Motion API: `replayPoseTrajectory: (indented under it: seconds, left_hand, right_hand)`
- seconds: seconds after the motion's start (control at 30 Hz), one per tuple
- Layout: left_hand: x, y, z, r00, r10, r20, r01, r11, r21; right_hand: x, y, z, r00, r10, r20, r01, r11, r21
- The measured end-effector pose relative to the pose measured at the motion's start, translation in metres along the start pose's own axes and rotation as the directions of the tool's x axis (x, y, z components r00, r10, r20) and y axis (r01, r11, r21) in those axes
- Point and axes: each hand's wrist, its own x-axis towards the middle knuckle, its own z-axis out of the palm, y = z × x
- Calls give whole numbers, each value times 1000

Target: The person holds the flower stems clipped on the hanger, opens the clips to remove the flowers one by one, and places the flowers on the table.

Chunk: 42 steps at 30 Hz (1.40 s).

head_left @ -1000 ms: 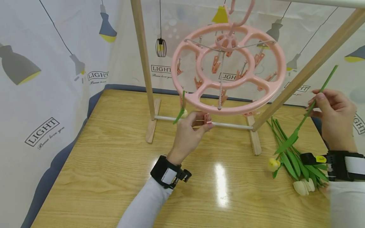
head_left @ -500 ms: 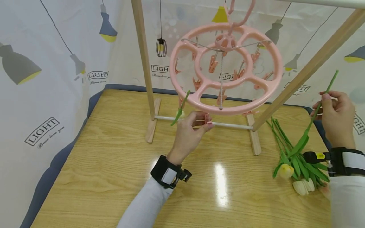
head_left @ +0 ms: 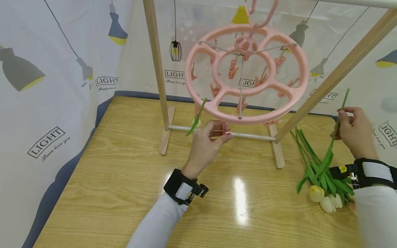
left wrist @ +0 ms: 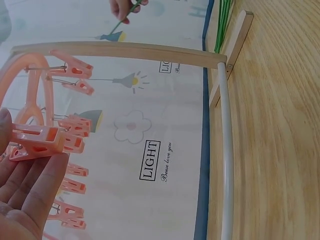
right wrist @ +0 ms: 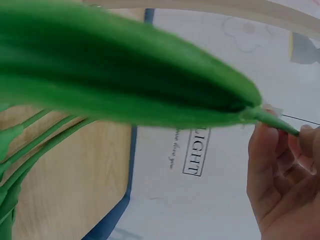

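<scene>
At the front of a round pink clip hanger (head_left: 260,119), my left hand (head_left: 204,148) pinches a pink clothespin (left wrist: 37,140) between thumb and fingers. Several more clips dangle beside it in the left wrist view. Off to the right, my right hand (head_left: 356,132) pinches the stem of a yellow artificial tulip (head_left: 316,193), whose head points down. Its broad green leaf (right wrist: 125,70) fills much of the right wrist view. Another tulip (head_left: 196,122), pale-headed with a green stem, hangs at the hanger's left front, just left of my left hand.
A wooden stand (head_left: 156,62) with a white lower rod (head_left: 252,136) frames the hanger. On the table's right side lies a bunch of tulips (head_left: 328,204) with white heads, under the yellow one. A curtain (head_left: 77,113) printed with lamps closes off the back and left.
My right hand has moved left and slightly down with the yellow tulip, whose head has swung right over the bunch. The hanger sways slightly; my left hand stays on the clothespin.
</scene>
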Motion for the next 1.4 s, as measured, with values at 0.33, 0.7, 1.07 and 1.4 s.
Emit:
replayPoseTrajectory:
  seconds: [0.33,0.7,1.07,1.4]
  left_hand:
    - [1,0,0,1000,6,-2,-6,1000,-2]
    - [2,-1,1,1000,13,2,-13,1000,14]
    - [2,-1,3,1000,-3,5,3,1000,10]
    - [1,-1,2,1000,-3,4,3,1000,-3]
  right_hand:
    - [4,10,23,993,22,114,-5,990,-142]
    - [7,19,52,970,-11,245,75,964,-254]
    - [5,34,94,944,-154,293,282,838,-468]
    - [-11,35,117,915,-65,398,277,817,-506]
